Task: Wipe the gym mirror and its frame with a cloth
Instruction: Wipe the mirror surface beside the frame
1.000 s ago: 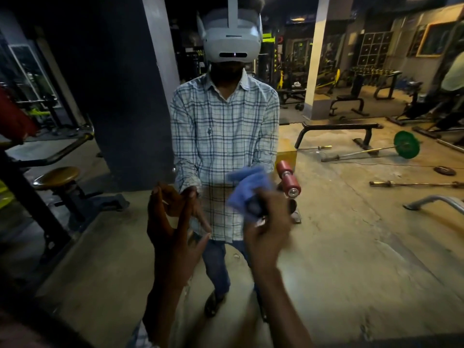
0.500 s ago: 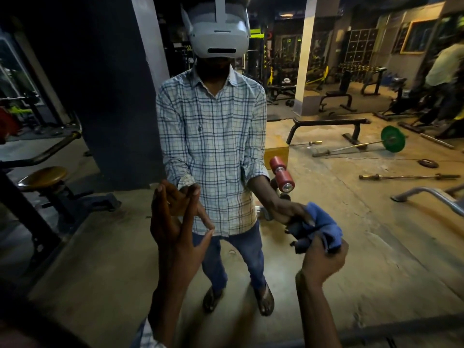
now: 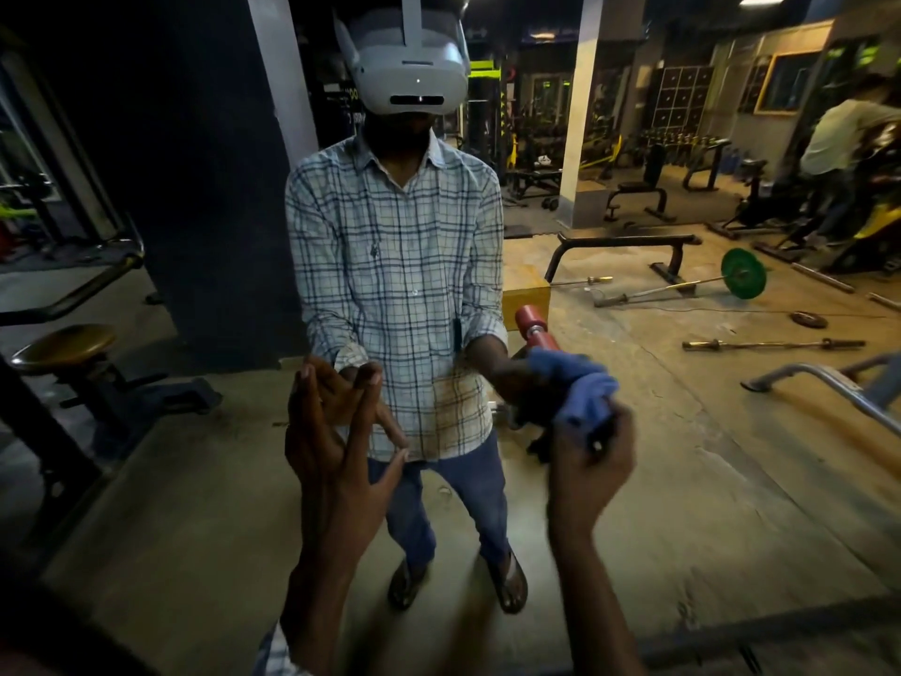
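Observation:
The gym mirror (image 3: 682,446) fills the view and shows my own reflection in a checked shirt and a white headset. A dark strip of its frame (image 3: 760,641) runs along the bottom right. My left hand (image 3: 336,461) is raised with its fingers straight, and the fingertips meet their reflection on the glass. My right hand (image 3: 590,465) grips a bunched blue cloth (image 3: 580,387) against the glass, right of my reflected body. The hand and cloth are motion-blurred.
The glass reflects the gym floor: a barbell with a green plate (image 3: 743,280), flat benches (image 3: 629,241), loose bars, a red roller pad (image 3: 536,329), a round stool (image 3: 63,346) at the left, a dark pillar (image 3: 205,187). Another person (image 3: 838,139) is reflected at the far right.
My right hand has swept the blue cloth from the middle of the glass out to the right. The left hand has stayed flat on the mirror.

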Demonstrator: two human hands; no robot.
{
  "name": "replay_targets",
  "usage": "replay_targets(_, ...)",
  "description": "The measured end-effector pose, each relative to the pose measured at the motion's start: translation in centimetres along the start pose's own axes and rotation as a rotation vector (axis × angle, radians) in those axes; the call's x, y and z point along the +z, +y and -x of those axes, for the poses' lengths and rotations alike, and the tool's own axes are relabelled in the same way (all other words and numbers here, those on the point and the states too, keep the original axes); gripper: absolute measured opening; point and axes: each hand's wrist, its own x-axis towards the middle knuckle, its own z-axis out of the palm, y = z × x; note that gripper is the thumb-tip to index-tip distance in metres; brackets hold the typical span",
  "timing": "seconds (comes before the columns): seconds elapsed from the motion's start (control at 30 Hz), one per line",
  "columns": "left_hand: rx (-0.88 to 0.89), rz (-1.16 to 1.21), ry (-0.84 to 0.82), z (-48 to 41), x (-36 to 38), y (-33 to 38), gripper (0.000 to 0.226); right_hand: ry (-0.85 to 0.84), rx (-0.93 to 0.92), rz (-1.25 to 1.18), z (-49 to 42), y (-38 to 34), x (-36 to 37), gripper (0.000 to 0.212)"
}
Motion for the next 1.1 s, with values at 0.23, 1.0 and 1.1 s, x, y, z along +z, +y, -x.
replay_targets(0.23, -0.053, 0.020, 0.010, 0.0, -1.3, -2.8, 0.107, -0.211, -0.225, -0.102, 1.2, -8.1, 7.3, 0.026)
replay_targets(1.0, -0.044, 0.026, -0.075, 1.3, -2.6, -5.7, 0.105, 0.108, 0.079, 0.062, 3.1, -0.5, 3.2, 0.020)
replay_targets(1.1, -0.068, 0.027, -0.080, 1.3, -2.4, -5.6, 0.102, -0.044, -0.010, 0.000, 6.5, -2.3, 5.4, 0.016)
